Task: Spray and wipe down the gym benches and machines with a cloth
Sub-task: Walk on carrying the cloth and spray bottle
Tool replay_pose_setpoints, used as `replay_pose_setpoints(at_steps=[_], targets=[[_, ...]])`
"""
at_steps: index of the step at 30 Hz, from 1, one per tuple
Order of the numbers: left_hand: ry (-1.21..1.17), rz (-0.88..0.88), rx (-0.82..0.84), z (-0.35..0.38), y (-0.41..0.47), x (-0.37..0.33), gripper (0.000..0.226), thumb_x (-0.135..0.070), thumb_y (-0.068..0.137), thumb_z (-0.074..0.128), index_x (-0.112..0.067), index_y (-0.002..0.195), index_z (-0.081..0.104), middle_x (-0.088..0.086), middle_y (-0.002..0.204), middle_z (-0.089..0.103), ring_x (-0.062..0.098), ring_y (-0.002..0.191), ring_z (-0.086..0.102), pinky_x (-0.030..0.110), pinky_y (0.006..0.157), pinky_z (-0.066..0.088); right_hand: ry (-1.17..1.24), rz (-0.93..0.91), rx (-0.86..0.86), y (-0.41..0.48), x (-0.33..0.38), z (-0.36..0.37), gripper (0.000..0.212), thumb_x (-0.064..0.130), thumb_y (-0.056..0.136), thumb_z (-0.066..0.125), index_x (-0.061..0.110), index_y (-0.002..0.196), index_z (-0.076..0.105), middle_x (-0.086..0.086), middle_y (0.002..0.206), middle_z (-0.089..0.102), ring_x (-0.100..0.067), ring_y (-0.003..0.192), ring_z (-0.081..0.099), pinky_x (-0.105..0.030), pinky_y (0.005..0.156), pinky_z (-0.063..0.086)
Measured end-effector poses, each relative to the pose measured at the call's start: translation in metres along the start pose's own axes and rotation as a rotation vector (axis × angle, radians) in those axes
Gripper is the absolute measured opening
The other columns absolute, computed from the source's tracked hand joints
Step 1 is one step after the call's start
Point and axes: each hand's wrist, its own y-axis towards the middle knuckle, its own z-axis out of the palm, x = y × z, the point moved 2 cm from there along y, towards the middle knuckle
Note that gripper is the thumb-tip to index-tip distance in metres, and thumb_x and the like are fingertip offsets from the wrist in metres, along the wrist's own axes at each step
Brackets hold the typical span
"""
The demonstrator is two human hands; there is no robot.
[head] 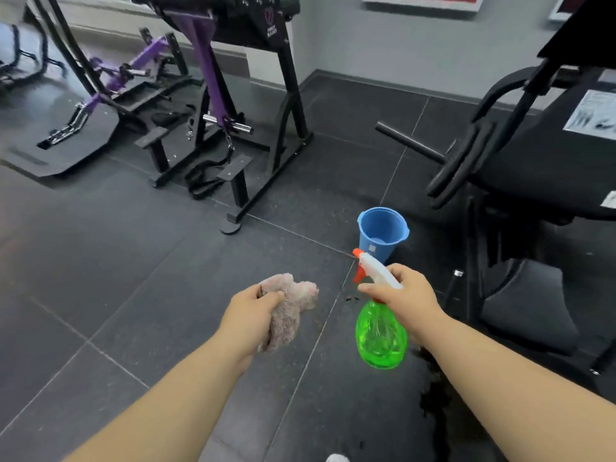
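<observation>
My left hand grips a crumpled pinkish-grey cloth in front of me, above the dark floor. My right hand holds a green spray bottle by its neck; the white head and orange nozzle point to the left. A black and purple machine stands at the far left and centre. A black padded machine stands close on the right, beside my right hand.
A blue plastic bucket stands on the floor just beyond the spray bottle. A black bar juts from the right machine towards the middle. A dark wet patch lies under my right forearm. Grey walls close the back.
</observation>
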Motion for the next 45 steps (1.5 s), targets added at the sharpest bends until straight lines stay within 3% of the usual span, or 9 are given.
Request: replay_pose_setpoints(at_steps=[4,7,12,17,25,32,34,38,45], targets=[[0.038,-0.023,0.079,0.017,0.087,-0.032,0.025,-0.01,0.095,0.056,-0.025,0.108,0.071,-0.004,0.097,0.076,0.016,0.092,0.072,0.031,0.08,0.054,-0.203,-0.031,-0.001,0.069,0.017,0.005,0.028,0.037,0.066,0.085,0.018,0.073,0.065,0.0,0.073,0.063,-0.012,0.068,0.056,-0.029,0.062,0.04],[0.109,-0.029,0.117,0.034,0.157,-0.061,0.023,-0.012,0.095,0.056,-0.022,0.108,0.072,-0.003,0.093,0.077,0.014,0.083,0.073,0.026,0.069,0.051,-0.401,-0.092,-0.073,0.116,0.024,0.002,0.03,0.046,0.069,0.082,0.022,0.076,0.065,0.006,0.076,0.057,-0.009,0.071,0.053,-0.029,0.065,0.04],[0.198,-0.03,0.226,0.067,0.269,-0.115,0.027,-0.01,0.097,0.053,-0.023,0.112,0.07,0.002,0.08,0.073,0.004,0.043,0.058,0.014,0.038,0.038,-0.303,-0.026,-0.306,0.201,0.032,-0.002,0.024,0.04,0.07,0.084,0.028,0.077,0.065,0.008,0.079,0.059,-0.005,0.075,0.054,-0.015,0.064,0.035],[0.269,-0.104,0.291,0.109,0.349,-0.151,0.023,-0.01,0.095,0.054,-0.019,0.109,0.07,0.0,0.065,0.07,0.011,0.04,0.054,0.016,0.039,0.033,-0.171,0.101,-0.482,0.269,0.036,-0.014,0.015,0.028,0.077,0.08,0.029,0.078,0.064,0.009,0.079,0.059,-0.001,0.071,0.053,-0.015,0.058,0.034],[0.31,-0.097,0.365,0.224,0.493,-0.206,0.031,-0.007,0.096,0.049,-0.021,0.118,0.066,0.017,0.063,0.059,0.016,0.033,0.04,0.018,0.035,0.028,-0.207,0.161,-0.364,0.443,0.023,-0.049,0.008,0.019,0.081,0.074,0.023,0.086,0.069,0.006,0.088,0.062,-0.009,0.078,0.058,-0.024,0.068,0.041],[0.313,-0.145,0.303,0.289,0.625,-0.21,0.027,-0.019,0.099,0.055,-0.017,0.077,0.071,0.008,0.065,0.062,0.013,0.052,0.053,0.019,0.047,0.042,-0.332,0.225,-0.268,0.58,0.001,-0.042,0.012,0.016,0.081,0.072,0.02,0.092,0.071,0.007,0.086,0.057,-0.013,0.076,0.058,-0.026,0.07,0.046],[0.265,-0.182,0.29,0.296,0.67,-0.203,0.027,-0.018,0.098,0.055,-0.017,0.079,0.074,0.006,0.073,0.068,0.016,0.063,0.059,0.021,0.058,0.046,-0.346,0.226,-0.262,0.621,-0.003,-0.029,0.008,0.015,0.079,0.071,0.019,0.087,0.07,0.005,0.083,0.057,-0.017,0.073,0.057,-0.03,0.069,0.046],[0.38,-0.136,0.219,0.3,0.768,-0.18,0.016,-0.006,0.098,0.051,-0.009,0.091,0.065,0.001,0.064,0.064,0.002,0.043,0.055,0.014,0.041,0.041,-0.351,0.25,-0.23,0.703,-0.026,0.014,0.004,0.015,0.079,0.069,0.016,0.081,0.067,0.009,0.078,0.049,-0.016,0.069,0.052,-0.026,0.065,0.038],[0.479,-0.091,0.248,0.304,0.916,-0.108,0.011,-0.018,0.095,0.059,-0.015,0.085,0.064,-0.012,0.058,0.06,0.011,0.062,0.053,0.021,0.055,0.041,-0.355,0.351,-0.142,0.842,-0.109,0.111,0.01,0.021,0.092,0.059,0.018,0.098,0.066,0.003,0.091,0.045,-0.022,0.079,0.052,-0.032,0.071,0.04]])
